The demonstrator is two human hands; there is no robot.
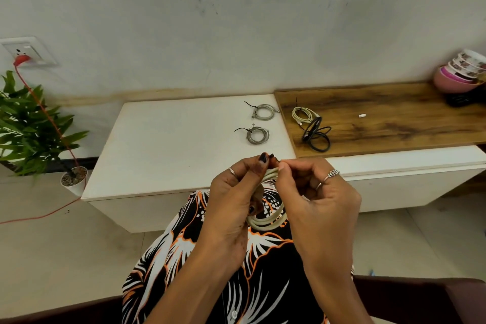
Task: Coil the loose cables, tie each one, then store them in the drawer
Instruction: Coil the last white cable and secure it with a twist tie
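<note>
A coiled white cable (267, 222) hangs in front of my lap, held at its top by my left hand (234, 200). My right hand (318, 192) pinches a thin black tie (272, 156) at the top of that coil, fingertips touching the left thumb. On the white cabinet top (171, 144) lie two grey coiled cables (264, 112) (257, 135), each with a black tie. On the wooden top (394, 113) lie a cream coiled cable (303, 114) with a tie and a loosely looped black cable (317, 134).
A small white piece (362, 115) lies on the wooden top. Stacked bowls (460, 73) stand at its far right. A potted plant (31, 126) stands at the left, with a red cord (47, 113) running from a wall socket (25, 51) to the floor.
</note>
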